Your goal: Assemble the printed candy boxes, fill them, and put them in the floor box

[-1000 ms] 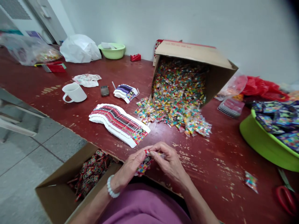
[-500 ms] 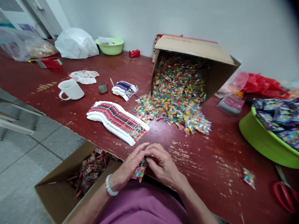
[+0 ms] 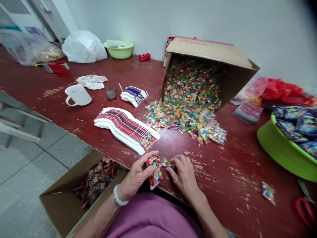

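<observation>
My left hand [image 3: 138, 172], with a beaded bracelet at the wrist, holds a small red printed box [image 3: 155, 172] upright at the table's front edge. Just right of it, my right hand [image 3: 182, 172] pinches a small clear packet of colourful candy [image 3: 167, 162] between thumb and fingers. Ahead of my hands lies a fanned stack of flat red cartons [image 3: 126, 129]. Many candy packets [image 3: 185, 115] spill out of a tipped cardboard box [image 3: 210, 51] onto the red table.
An open carton of filled red boxes [image 3: 99, 178] stands below the table edge at left. A white mug [image 3: 78, 95], purple cartons [image 3: 134, 95], a green basin [image 3: 282, 148], red scissors [image 3: 305, 211] and a single packet [image 3: 268, 192] are around the table.
My hands have moved apart. The red box now shows standing in my left hand, and a candy packet shows in my right fingers. The view has shifted slightly.
</observation>
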A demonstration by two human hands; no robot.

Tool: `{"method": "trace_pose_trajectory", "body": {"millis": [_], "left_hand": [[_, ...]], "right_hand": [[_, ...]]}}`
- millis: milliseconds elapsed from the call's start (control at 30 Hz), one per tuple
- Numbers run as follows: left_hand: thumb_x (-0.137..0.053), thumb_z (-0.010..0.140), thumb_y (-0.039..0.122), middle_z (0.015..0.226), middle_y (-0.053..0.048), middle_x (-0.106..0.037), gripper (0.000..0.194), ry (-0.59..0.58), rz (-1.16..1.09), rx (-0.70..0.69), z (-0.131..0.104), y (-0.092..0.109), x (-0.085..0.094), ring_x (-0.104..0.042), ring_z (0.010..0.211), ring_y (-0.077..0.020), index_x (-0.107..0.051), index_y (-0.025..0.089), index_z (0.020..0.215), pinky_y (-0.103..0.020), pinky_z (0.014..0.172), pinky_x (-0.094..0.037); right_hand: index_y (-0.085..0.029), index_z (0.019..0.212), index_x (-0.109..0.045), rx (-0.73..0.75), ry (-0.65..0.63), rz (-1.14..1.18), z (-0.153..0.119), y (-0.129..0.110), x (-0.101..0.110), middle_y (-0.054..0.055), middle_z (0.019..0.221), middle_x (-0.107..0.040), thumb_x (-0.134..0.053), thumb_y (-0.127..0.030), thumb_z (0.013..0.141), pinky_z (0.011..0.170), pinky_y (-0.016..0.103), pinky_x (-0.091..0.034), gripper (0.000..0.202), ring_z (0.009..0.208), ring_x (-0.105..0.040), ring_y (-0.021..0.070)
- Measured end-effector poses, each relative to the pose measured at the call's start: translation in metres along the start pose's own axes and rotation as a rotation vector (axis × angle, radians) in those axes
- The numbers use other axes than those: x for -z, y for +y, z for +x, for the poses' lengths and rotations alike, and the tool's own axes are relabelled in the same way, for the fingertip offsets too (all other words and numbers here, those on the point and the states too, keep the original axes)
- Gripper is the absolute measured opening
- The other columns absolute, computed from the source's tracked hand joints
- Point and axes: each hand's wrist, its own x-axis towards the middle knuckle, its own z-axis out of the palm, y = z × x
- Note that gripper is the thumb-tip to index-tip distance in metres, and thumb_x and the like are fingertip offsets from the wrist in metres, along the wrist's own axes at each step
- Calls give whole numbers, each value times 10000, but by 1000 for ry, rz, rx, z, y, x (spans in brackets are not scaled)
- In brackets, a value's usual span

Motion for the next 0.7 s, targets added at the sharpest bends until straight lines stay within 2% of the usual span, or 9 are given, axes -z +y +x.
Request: {"method": "trace_pose_trajectory", "body": {"millis": [33, 100, 200, 300, 367, 433, 567, 700], "left_hand": [[-753, 806, 297, 1107, -74, -667, 540, 17, -13, -3, 0, 0, -1, -643, 1015, -233, -568, 227, 1309, -328, 858, -524], [-778, 778, 274, 1095, -84, -670, 539, 58, -67, -18, 0, 2, -3, -645, 1049, -274, -586, 215, 1279, -359, 840, -549], [-806, 742, 224, 1057, -79, -670, 549, 138, -175, -50, 3, 5, -4, -669, 1025, -289, -588, 204, 1246, -358, 778, -579], [-827, 705, 163, 1016, -60, -671, 541, 241, -278, -69, 8, 8, -4, -691, 977, -260, -600, 186, 1195, -322, 756, -583], [-830, 697, 147, 998, -50, -675, 505, 307, -337, -85, 12, 10, -3, -701, 927, -237, -608, 187, 1148, -323, 748, -587], [-826, 702, 144, 973, -43, -686, 468, 349, -380, -109, 15, 12, -5, -704, 891, -219, -606, 194, 1112, -330, 753, -588], [-797, 751, 213, 955, -51, -702, 409, 322, -447, -125, 15, 16, -14, -702, 872, -213, -601, 205, 1109, -347, 771, -585], [-772, 778, 232, 926, -28, -686, 374, 245, -440, -121, 9, 15, -13, -682, 809, -163, -617, 203, 1117, -297, 762, -573]], "right_hand": [[-205, 902, -624, -20, 5, 9, 0, 1, -1, 89, 953, -632, -619, -235, 863, 790, 401, -432, 49, 882, -529, 266], [-203, 832, -584, -59, 27, 74, 3, 3, -2, 75, 865, -619, -564, -224, 886, 771, 384, -422, 62, 833, -530, 249], [-204, 839, -558, -195, 44, 353, 5, 0, 5, 42, 788, -599, -555, -280, 890, 692, 335, -424, 91, 727, -544, 209], [-208, 920, -558, -394, -63, 791, -1, -14, 16, -19, 683, -552, -591, -413, 877, 540, 263, -395, 212, 570, -515, 155], [-210, 932, -565, -424, -147, 957, -7, -25, 22, -36, 661, -536, -604, -445, 869, 502, 238, -376, 247, 543, -498, 137], [-208, 904, -588, -348, -149, 926, -11, -36, 25, -23, 700, -566, -616, -397, 870, 548, 239, -398, 195, 597, -519, 137], [-201, 847, -637, -186, 6, 642, -9, -49, 21, 14, 790, -630, -609, -261, 869, 675, 271, -424, 70, 720, -568, 160], [-204, 916, -635, -234, 96, 634, -1, -49, 18, -1, 753, -634, -629, -252, 845, 616, 261, -440, 85, 634, -565, 145]]}}
